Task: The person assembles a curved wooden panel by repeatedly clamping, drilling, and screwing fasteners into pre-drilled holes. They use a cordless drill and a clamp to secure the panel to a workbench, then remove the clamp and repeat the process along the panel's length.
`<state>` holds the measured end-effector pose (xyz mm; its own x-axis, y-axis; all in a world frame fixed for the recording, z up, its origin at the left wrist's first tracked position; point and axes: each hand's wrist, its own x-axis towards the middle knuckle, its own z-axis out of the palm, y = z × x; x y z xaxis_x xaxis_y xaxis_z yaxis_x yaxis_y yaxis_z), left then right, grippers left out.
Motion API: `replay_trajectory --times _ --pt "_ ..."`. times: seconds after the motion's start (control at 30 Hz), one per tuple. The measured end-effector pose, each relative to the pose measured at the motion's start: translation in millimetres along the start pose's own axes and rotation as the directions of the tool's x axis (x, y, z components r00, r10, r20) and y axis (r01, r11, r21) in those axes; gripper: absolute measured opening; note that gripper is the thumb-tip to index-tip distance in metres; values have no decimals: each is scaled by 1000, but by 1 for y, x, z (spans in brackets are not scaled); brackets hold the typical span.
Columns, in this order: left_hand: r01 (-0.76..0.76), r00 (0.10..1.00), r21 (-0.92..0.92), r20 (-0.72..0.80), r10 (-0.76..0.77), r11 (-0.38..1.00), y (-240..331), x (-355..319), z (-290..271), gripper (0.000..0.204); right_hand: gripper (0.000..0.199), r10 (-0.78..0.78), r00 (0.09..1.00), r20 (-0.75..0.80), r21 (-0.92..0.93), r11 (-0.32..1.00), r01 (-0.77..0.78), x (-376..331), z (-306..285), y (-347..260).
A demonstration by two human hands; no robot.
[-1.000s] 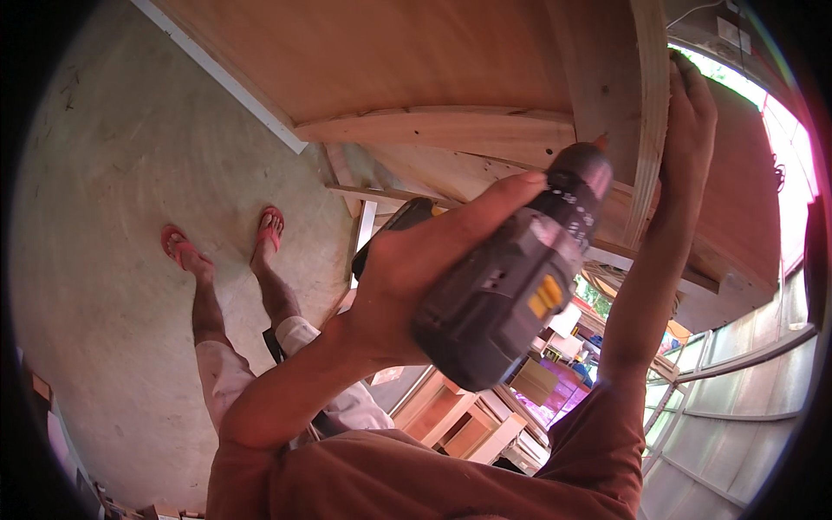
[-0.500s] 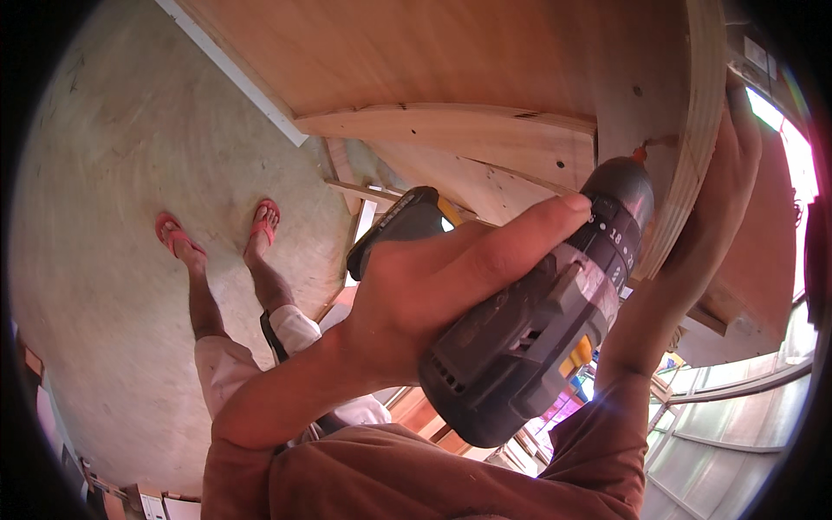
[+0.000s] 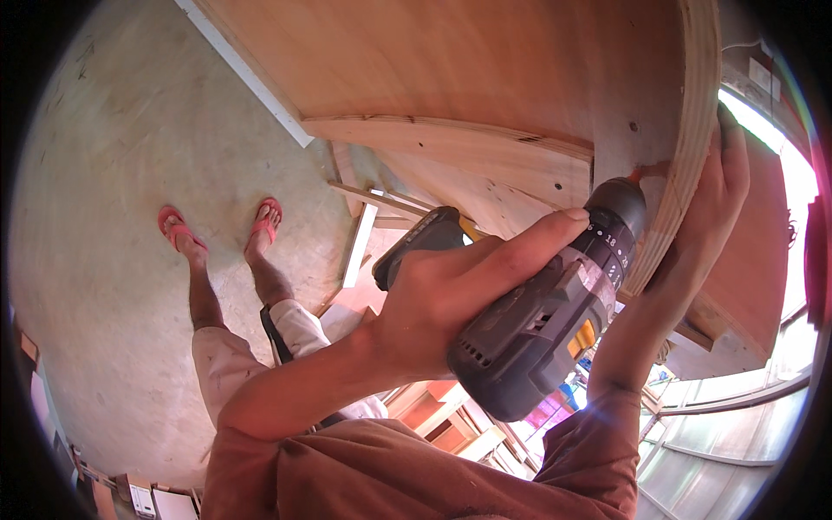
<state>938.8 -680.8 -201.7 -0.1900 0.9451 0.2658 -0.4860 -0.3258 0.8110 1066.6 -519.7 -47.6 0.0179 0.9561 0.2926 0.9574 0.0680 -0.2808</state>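
Drill on plywood panel edge, bit hidden

Left hand (image 3: 451,295) wrapped tight round cordless drill (image 3: 546,321), index finger laid along its body. Long axis runs lower left to upper right; chuck is against the curved plywood edge (image 3: 693,130), bit not visible. Right hand (image 3: 711,208) grips that edge, fingertips hidden behind it.

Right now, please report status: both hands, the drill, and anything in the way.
Left hand grips cordless drill, nose at plywood panel by its edge. Right hand braces panel edge. Nothing visible between chuck and wood.
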Motion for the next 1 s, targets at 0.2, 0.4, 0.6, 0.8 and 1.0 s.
replay_trajectory --times 0.2,0.4,0.6,0.8,1.0 --pt "-42 997 63 -61 45 997 1 4 3 76 31 -61 998 5 12 998 60 5 5 3" --pt "39 999 54 -19 -38 998 15 0 0 78 31 16 992 124 119 992 -31 10 6 12" --pt "158 987 -2 34 -158 987 47 -32 -23 82 30 -140 987 79 62 989 135 22 12 22" --pt "209 978 49 -2 -209 977 88 -77 -82 86 28 -150 981 125 41 989 146 28 6 21" --pt "409 907 363 -60 -417 837 153 -116 -177 86 24 -167 985 54 -10 986 168 10 7 27"
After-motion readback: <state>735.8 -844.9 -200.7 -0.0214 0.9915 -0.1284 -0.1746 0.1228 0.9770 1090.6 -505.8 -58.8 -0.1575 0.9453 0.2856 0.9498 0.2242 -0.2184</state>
